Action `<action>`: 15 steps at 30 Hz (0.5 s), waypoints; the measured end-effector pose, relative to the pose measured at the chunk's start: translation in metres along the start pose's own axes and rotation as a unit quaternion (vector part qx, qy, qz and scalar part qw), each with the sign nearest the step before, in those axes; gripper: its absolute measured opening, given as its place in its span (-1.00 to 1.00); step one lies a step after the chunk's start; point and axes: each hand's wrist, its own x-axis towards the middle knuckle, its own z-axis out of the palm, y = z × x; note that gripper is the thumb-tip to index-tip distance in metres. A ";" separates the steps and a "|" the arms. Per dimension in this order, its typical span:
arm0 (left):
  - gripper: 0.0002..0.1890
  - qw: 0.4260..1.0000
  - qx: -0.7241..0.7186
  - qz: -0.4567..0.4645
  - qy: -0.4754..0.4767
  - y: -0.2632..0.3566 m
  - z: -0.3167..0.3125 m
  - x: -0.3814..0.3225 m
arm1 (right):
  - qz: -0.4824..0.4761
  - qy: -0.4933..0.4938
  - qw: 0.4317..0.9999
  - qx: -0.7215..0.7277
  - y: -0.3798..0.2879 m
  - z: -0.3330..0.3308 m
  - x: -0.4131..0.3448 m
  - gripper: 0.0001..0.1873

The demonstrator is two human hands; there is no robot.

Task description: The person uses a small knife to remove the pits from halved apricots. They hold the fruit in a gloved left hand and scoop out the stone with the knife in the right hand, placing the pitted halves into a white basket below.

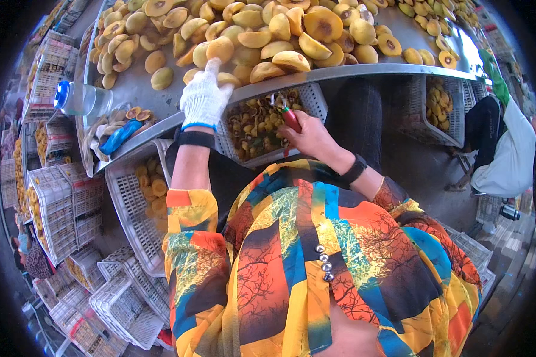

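Observation:
My left hand [204, 98], in a white knit glove with a blue cuff, reaches over the metal table's front rim [245, 92]. Its extended index finger touches a rounded yellow peach piece [220, 49] at the near side of a heap of halved peaches [254, 39]. The thumb is spread to the right. My bare right hand [311, 137] grips a red-handled pitting tool [291, 119] with a curved metal head. Below that tool, under the table edge, stands a white plastic crate [312, 100] holding pits and fruit scraps [254, 129].
A clear jar with a blue lid [82, 98] stands at the table's left, near crumpled gloves [111, 134]. Crates of peaches flank me, one at left [136, 214], one at right [449, 131]. Stacked crates [64, 205] rise farther left. Another person's white-clad body [504, 156] is at right.

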 end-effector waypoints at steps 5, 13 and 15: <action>-0.59 0.992 -0.039 0.091 -0.083 -0.028 -0.013 0.010 | -0.092 0.054 0.993 0.045 -0.023 0.016 0.009 -0.70; -0.61 0.804 -0.559 -0.166 0.115 -0.014 -0.035 -0.039 | -0.225 0.073 0.960 0.150 -0.069 0.026 0.060 -0.58; -0.65 0.755 -0.618 -0.196 0.097 -0.011 -0.043 -0.057 | -0.113 -0.096 0.940 0.307 -0.090 0.021 0.063 -0.59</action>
